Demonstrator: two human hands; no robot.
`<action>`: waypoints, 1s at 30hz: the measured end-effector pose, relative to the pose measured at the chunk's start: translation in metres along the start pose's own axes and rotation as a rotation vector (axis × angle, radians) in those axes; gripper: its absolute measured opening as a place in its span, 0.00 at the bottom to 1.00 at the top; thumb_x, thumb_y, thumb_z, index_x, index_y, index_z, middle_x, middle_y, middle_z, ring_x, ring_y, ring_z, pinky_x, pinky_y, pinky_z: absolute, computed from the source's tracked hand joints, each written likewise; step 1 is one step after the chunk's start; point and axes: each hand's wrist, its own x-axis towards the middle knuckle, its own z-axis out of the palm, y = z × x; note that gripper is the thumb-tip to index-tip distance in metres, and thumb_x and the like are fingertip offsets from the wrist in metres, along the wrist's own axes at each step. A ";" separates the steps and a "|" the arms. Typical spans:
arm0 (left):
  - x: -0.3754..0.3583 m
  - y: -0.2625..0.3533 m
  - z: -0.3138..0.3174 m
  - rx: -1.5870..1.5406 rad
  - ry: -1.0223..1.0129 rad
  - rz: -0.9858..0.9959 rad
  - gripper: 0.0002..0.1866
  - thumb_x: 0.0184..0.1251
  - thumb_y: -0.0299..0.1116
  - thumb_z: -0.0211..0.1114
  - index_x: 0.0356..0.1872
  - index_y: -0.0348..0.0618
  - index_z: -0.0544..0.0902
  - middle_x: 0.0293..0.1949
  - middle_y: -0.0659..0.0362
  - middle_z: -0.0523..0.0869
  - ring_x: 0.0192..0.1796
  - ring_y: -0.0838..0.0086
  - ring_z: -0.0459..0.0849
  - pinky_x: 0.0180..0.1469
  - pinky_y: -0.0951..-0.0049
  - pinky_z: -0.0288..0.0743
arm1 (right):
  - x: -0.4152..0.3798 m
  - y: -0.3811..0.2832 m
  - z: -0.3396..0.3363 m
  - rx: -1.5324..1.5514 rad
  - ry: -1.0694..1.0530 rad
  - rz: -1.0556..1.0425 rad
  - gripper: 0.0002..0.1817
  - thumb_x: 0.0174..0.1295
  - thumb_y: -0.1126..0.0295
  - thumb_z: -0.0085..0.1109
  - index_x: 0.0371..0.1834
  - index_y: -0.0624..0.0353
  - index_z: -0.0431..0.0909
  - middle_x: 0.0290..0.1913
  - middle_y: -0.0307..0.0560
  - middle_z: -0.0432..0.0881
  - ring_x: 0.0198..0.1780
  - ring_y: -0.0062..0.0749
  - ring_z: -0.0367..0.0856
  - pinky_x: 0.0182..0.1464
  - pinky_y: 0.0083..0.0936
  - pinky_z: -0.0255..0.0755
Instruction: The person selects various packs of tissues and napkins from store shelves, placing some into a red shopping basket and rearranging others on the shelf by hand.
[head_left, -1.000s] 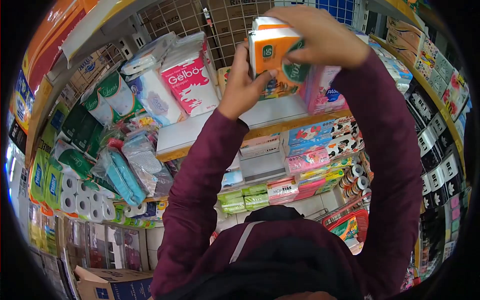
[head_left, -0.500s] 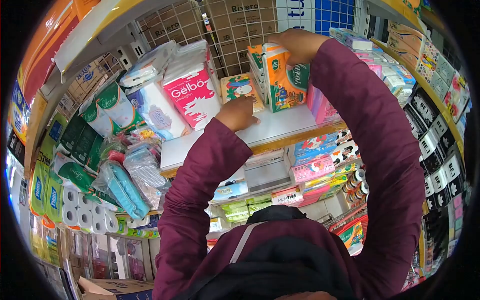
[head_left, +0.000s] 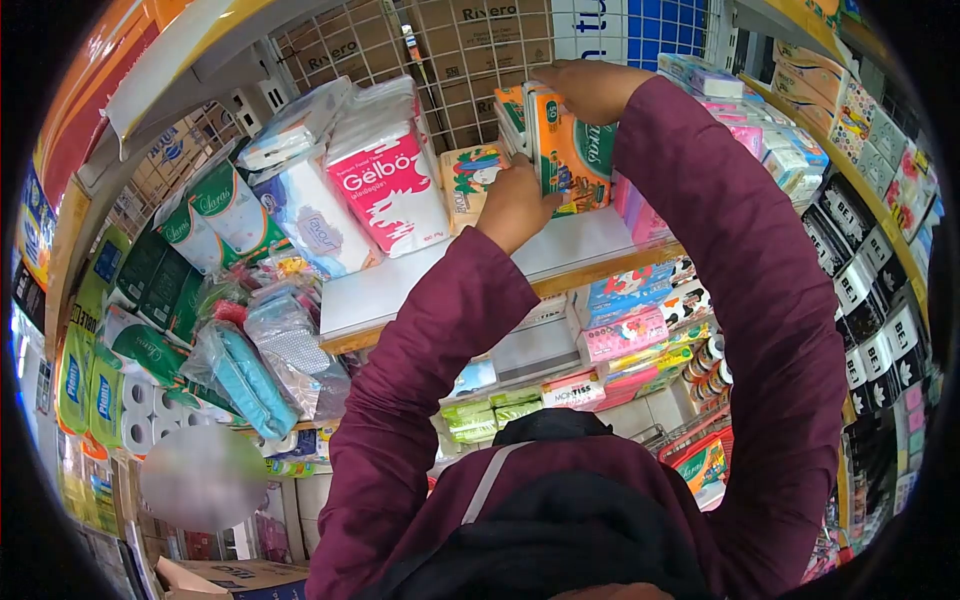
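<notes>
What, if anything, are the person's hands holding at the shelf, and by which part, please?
The orange-and-green tissue pack, upright on the white shelf: the right hand grips its top edge, the left hand presses its lower left side.

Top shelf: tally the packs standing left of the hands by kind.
Pink Gelbo tissue pack: 1
White tissue pack with purple emblem: 1
Green-and-white tissue packs: 2
Clear-wrapped pack lying on top: 1
Total: 5
</notes>
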 end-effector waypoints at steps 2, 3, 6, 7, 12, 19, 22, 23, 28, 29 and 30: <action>0.002 0.002 0.003 -0.015 0.049 -0.061 0.27 0.46 0.36 0.70 0.42 0.29 0.68 0.24 0.48 0.81 0.32 0.57 0.82 0.34 0.67 0.73 | 0.006 0.006 0.004 -0.015 -0.032 -0.030 0.26 0.53 0.77 0.53 0.58 0.62 0.62 0.48 0.59 0.73 0.50 0.51 0.72 0.50 0.37 0.68; 0.001 0.002 0.004 -0.015 0.046 -0.059 0.27 0.46 0.36 0.70 0.42 0.29 0.68 0.24 0.48 0.81 0.32 0.57 0.82 0.34 0.67 0.73 | 0.008 0.009 0.005 -0.031 -0.063 -0.060 0.25 0.54 0.77 0.52 0.58 0.63 0.62 0.49 0.60 0.73 0.50 0.52 0.72 0.50 0.37 0.68; 0.001 0.005 0.003 0.049 0.143 -0.091 0.27 0.46 0.35 0.70 0.42 0.29 0.67 0.26 0.47 0.81 0.33 0.57 0.83 0.35 0.67 0.74 | 0.008 0.010 0.006 0.013 -0.067 -0.067 0.23 0.55 0.77 0.49 0.57 0.65 0.62 0.50 0.60 0.73 0.50 0.51 0.72 0.50 0.37 0.68; 0.003 0.002 0.005 0.028 0.140 -0.088 0.27 0.47 0.35 0.70 0.42 0.28 0.67 0.26 0.46 0.81 0.33 0.57 0.83 0.35 0.67 0.74 | 0.008 0.010 0.006 0.015 -0.067 -0.063 0.23 0.55 0.77 0.49 0.57 0.65 0.62 0.50 0.60 0.73 0.50 0.51 0.72 0.50 0.37 0.68; 0.008 -0.008 0.012 -0.034 0.148 -0.092 0.30 0.46 0.36 0.70 0.43 0.26 0.64 0.27 0.45 0.81 0.34 0.58 0.83 0.35 0.67 0.74 | 0.004 0.008 0.011 0.032 0.025 -0.015 0.24 0.56 0.76 0.50 0.57 0.65 0.61 0.50 0.62 0.72 0.52 0.54 0.71 0.52 0.37 0.67; 0.009 0.002 0.005 0.007 0.248 -0.016 0.35 0.44 0.38 0.72 0.43 0.24 0.59 0.30 0.37 0.79 0.36 0.47 0.80 0.37 0.61 0.74 | -0.053 -0.003 -0.023 0.001 0.295 0.018 0.29 0.54 0.74 0.54 0.60 0.66 0.58 0.58 0.61 0.66 0.57 0.52 0.68 0.57 0.35 0.65; 0.005 0.022 -0.002 0.104 0.376 -0.074 0.39 0.44 0.44 0.71 0.44 0.22 0.59 0.33 0.37 0.78 0.39 0.48 0.79 0.41 0.63 0.73 | -0.098 0.007 -0.054 0.036 0.431 -0.260 0.30 0.53 0.72 0.52 0.59 0.76 0.57 0.57 0.69 0.64 0.59 0.53 0.66 0.60 0.34 0.61; 0.008 0.019 0.001 0.132 0.426 -0.040 0.40 0.45 0.46 0.71 0.45 0.21 0.59 0.36 0.36 0.77 0.42 0.50 0.79 0.43 0.63 0.72 | -0.125 0.003 -0.060 0.044 0.495 -0.296 0.31 0.54 0.71 0.52 0.60 0.74 0.56 0.57 0.69 0.64 0.58 0.54 0.65 0.60 0.35 0.60; 0.035 -0.019 0.021 0.089 0.589 0.126 0.44 0.46 0.45 0.71 0.53 0.21 0.56 0.48 0.37 0.67 0.51 0.55 0.70 0.55 0.66 0.62 | -0.275 -0.001 -0.062 0.061 0.723 -0.282 0.28 0.54 0.73 0.55 0.59 0.66 0.63 0.53 0.57 0.72 0.54 0.44 0.72 0.54 0.32 0.66; 0.039 -0.028 0.025 0.053 0.625 0.192 0.45 0.46 0.44 0.71 0.54 0.22 0.56 0.48 0.39 0.67 0.51 0.55 0.70 0.55 0.66 0.62 | -0.314 0.000 -0.056 0.147 0.535 -0.075 0.28 0.54 0.74 0.54 0.60 0.65 0.61 0.56 0.57 0.69 0.57 0.44 0.69 0.56 0.33 0.64; 0.043 -0.041 0.028 -0.081 0.611 0.218 0.44 0.46 0.43 0.71 0.55 0.22 0.56 0.49 0.39 0.67 0.51 0.56 0.70 0.55 0.65 0.61 | -0.350 0.003 -0.050 0.228 0.351 0.128 0.28 0.55 0.74 0.53 0.61 0.65 0.60 0.59 0.57 0.66 0.60 0.45 0.67 0.59 0.35 0.63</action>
